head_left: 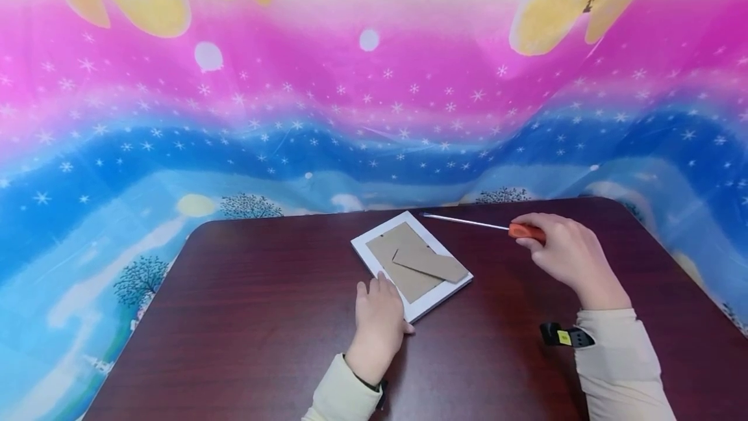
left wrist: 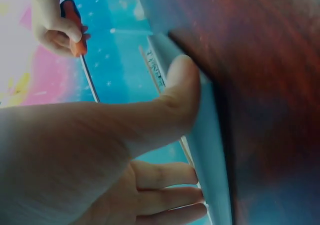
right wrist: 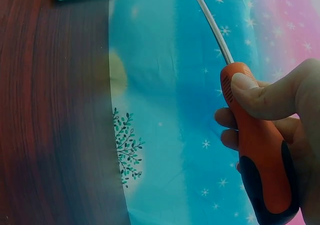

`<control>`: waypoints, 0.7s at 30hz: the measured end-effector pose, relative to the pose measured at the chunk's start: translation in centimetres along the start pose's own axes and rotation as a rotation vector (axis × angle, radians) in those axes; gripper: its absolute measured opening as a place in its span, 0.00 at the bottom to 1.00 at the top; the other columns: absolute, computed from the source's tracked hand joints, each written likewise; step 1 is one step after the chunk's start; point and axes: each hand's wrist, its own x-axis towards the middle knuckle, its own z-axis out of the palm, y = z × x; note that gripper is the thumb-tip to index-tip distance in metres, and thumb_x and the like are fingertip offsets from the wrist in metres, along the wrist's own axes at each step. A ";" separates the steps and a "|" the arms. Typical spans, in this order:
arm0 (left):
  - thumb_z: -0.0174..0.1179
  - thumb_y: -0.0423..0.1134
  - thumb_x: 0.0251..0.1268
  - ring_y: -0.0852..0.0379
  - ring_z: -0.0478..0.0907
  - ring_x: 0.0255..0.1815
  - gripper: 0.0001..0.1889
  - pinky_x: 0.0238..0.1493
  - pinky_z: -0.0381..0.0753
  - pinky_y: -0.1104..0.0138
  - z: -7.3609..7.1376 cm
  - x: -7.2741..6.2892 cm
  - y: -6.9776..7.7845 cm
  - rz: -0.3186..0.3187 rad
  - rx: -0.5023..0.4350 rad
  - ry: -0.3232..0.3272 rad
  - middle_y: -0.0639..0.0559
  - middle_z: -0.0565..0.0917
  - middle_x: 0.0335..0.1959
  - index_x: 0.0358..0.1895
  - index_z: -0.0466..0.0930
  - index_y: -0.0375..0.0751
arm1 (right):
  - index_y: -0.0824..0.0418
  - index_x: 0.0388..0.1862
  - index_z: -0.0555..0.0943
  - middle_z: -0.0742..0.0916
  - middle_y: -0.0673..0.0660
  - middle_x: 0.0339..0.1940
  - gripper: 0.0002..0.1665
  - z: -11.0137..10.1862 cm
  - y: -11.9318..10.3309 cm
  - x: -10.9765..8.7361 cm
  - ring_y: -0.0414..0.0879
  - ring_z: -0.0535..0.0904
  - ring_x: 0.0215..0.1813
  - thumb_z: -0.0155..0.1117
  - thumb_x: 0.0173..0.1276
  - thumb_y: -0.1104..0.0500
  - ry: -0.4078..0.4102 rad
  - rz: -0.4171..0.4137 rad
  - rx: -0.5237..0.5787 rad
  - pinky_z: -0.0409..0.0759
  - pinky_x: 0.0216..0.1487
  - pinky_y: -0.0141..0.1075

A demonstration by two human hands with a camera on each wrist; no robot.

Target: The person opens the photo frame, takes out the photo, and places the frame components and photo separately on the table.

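Holding orange-and-black-handled steel screwdriver (right wrist: 262,155) in curled right fingers (right wrist: 227,118), right of white rectangular photo frame (head_left: 400,242); touching frame's near corner with nearly straight left fingers (left wrist: 165,175). Could send frame sliding if braced too lightly.

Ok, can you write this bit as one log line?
left hand: holds picture frame | right hand: holds screwdriver | picture frame: on table, back up

The bare right hand (head_left: 568,253) has a creased cream sleeve (head_left: 622,366) and, at the wrist, a black mount (head_left: 549,334) with a yellow patch (head_left: 563,337). The bare left hand (head_left: 377,320) has a matching sleeve (head_left: 343,392) and a partly visible black band (head_left: 382,396).
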 end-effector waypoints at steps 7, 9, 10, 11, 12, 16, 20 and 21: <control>0.64 0.74 0.46 0.52 0.71 0.62 0.50 0.64 0.68 0.55 0.1 -0.1 -0.1 0.016 -0.006 0.033 0.45 0.77 0.63 0.64 0.76 0.37 | 0.58 0.49 0.85 0.88 0.61 0.39 0.19 0.3 0.0 -0.1 0.56 0.80 0.35 0.74 0.57 0.64 -0.003 -0.002 0.002 0.76 0.34 0.55; 0.66 0.72 0.46 0.52 0.72 0.61 0.48 0.64 0.69 0.55 0.2 -0.1 -0.4 0.023 -0.037 0.042 0.45 0.77 0.63 0.63 0.76 0.37 | 0.58 0.49 0.85 0.88 0.61 0.39 0.19 0.4 0.0 -0.1 0.55 0.80 0.35 0.73 0.57 0.63 -0.005 -0.003 0.006 0.76 0.34 0.55; 0.67 0.71 0.46 0.52 0.72 0.61 0.47 0.64 0.69 0.55 0.2 -0.1 -0.6 0.027 -0.052 0.046 0.45 0.77 0.62 0.62 0.77 0.37 | 0.58 0.49 0.85 0.88 0.61 0.39 0.19 0.4 -0.1 -0.1 0.55 0.80 0.35 0.73 0.58 0.63 -0.005 -0.005 0.007 0.76 0.34 0.55; 0.69 0.69 0.46 0.52 0.73 0.60 0.45 0.63 0.70 0.55 0.2 -0.1 -0.8 0.032 -0.065 0.059 0.46 0.78 0.61 0.61 0.78 0.37 | 0.57 0.49 0.85 0.88 0.61 0.39 0.18 0.4 -0.1 -0.1 0.55 0.80 0.35 0.73 0.58 0.63 -0.006 -0.006 0.008 0.76 0.34 0.55; 0.70 0.67 0.45 0.52 0.74 0.58 0.42 0.62 0.71 0.55 0.2 -0.1 -0.9 0.038 -0.078 0.076 0.46 0.79 0.60 0.59 0.79 0.38 | 0.57 0.49 0.85 0.88 0.60 0.39 0.18 0.4 -0.1 -0.1 0.55 0.80 0.35 0.73 0.58 0.63 -0.005 -0.008 0.008 0.76 0.34 0.54; 0.76 0.59 0.43 0.52 0.78 0.50 0.34 0.57 0.74 0.54 0.2 0.0 -1.5 0.069 -0.123 0.175 0.48 0.83 0.47 0.51 0.82 0.40 | 0.56 0.49 0.86 0.88 0.60 0.38 0.18 0.3 0.0 0.0 0.54 0.79 0.34 0.74 0.57 0.62 0.008 -0.009 0.003 0.76 0.33 0.54; 0.79 0.52 0.41 0.52 0.80 0.43 0.34 0.50 0.76 0.55 0.4 0.5 -2.1 0.070 -0.163 0.254 0.50 0.85 0.40 0.53 0.81 0.40 | 0.56 0.49 0.86 0.88 0.59 0.38 0.18 0.1 0.0 0.1 0.53 0.79 0.33 0.74 0.58 0.62 0.003 -0.009 0.009 0.75 0.33 0.53; 0.80 0.51 0.41 0.52 0.80 0.42 0.35 0.48 0.76 0.56 0.5 0.6 -2.3 0.065 -0.172 0.270 0.50 0.85 0.40 0.54 0.80 0.40 | 0.57 0.49 0.85 0.88 0.59 0.38 0.18 0.2 -0.1 0.1 0.53 0.78 0.33 0.74 0.58 0.62 0.000 -0.009 0.011 0.75 0.33 0.53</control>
